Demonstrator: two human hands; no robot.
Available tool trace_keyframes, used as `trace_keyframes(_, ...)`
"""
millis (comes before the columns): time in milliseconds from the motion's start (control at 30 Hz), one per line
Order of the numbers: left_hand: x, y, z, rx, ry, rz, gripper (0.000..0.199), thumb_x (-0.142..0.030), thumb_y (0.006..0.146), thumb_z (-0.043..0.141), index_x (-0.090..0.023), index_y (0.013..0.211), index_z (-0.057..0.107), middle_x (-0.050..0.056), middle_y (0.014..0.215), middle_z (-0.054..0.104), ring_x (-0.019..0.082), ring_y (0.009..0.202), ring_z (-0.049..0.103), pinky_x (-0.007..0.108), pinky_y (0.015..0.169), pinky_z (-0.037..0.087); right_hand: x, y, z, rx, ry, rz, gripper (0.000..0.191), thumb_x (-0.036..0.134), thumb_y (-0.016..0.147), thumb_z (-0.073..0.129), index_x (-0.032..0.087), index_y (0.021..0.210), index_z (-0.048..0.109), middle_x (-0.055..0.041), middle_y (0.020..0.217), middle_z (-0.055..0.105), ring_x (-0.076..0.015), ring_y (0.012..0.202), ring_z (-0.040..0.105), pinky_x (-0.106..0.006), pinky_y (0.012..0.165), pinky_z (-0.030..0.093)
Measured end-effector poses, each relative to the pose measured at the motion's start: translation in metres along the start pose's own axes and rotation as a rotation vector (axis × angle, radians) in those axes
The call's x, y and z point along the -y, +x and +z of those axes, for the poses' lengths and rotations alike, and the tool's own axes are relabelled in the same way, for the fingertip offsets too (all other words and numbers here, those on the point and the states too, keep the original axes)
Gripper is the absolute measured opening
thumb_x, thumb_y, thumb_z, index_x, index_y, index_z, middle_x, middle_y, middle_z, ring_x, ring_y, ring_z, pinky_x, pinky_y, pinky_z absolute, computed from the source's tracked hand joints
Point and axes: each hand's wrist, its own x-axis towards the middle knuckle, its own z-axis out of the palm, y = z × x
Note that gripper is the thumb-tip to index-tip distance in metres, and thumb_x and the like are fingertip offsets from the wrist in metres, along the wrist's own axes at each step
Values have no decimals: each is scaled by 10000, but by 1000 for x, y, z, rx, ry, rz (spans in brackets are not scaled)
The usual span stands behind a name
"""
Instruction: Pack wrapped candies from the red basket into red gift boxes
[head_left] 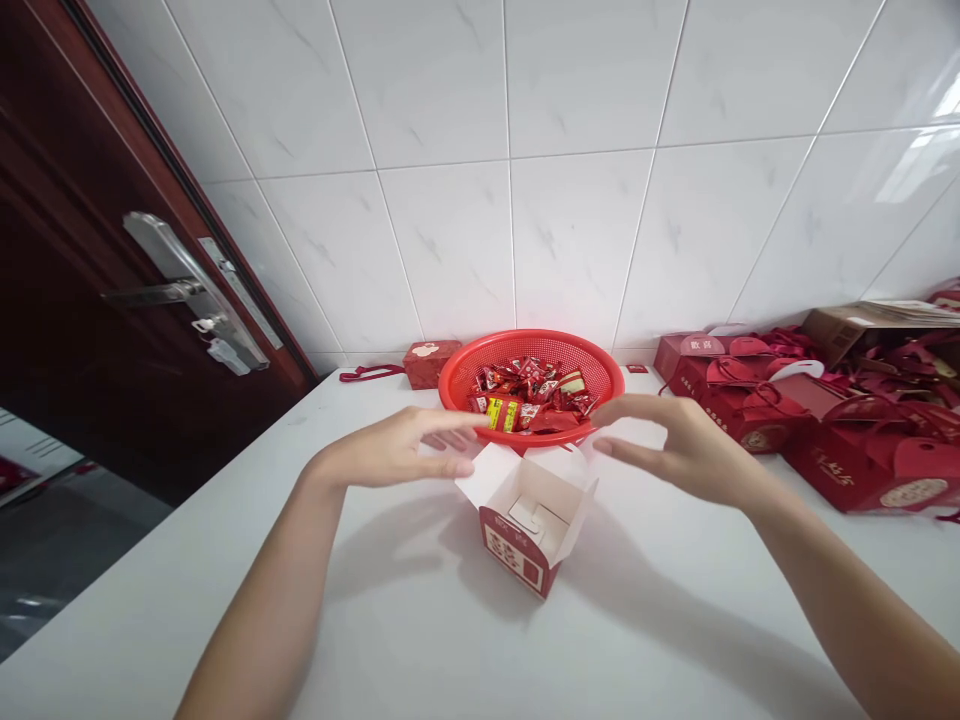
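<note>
An opened red candy box [517,550] stands upright on the white table, its flaps spread and its white inside showing. My left hand [412,445] is at the box's left flap, fingers stretched out; whether it touches the flap I cannot tell. On the other side, my right hand [667,440] hovers just past the right flap, thumb and fingers apart with nothing between them. Right behind the box sits a red plastic basket [452,385] holding several wrapped candies [532,385], mostly red, one yellow.
A small red box [431,365] with a red ribbon [371,372] lies left of the basket. Several folded red gift boxes [847,450] and a cardboard carton [832,330] crowd the right side. A tiled wall [442,230] rises behind; a dark red door [82,200] stands left.
</note>
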Motion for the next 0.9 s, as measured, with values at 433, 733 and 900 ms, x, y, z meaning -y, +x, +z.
trace_keyframes(433, -1, 163, 34, 311, 476, -61, 386, -272, 749, 688, -230, 1132, 685, 75, 1097, 751, 285, 913, 708, 323, 725, 519, -76, 119, 63, -259, 550, 297, 165, 335, 727, 716, 188, 673, 664, -56, 731, 729, -186, 669, 677, -307, 644, 557)
trace_keyframes(733, 13, 177, 37, 302, 555, -134, 361, -395, 712, 735, -207, 997, 619, 80, 939, 726, 277, 777, 698, 320, 632, 500, -90, 118, 65, -186, 595, 380, 93, 258, 702, 746, 187, 681, 690, -23, 687, 696, -150, 626, 636, -262, 595, 532)
trace_keyframes(900, 4, 174, 43, 304, 631, -159, 418, -377, 730, 722, -184, 1091, 635, 118, 983, 740, 306, 843, 712, 353, 711, 528, -86, 117, 66, -176, 588, 371, 73, 225, 707, 737, 182, 671, 689, -14, 659, 677, -144, 625, 626, -257, 614, 522)
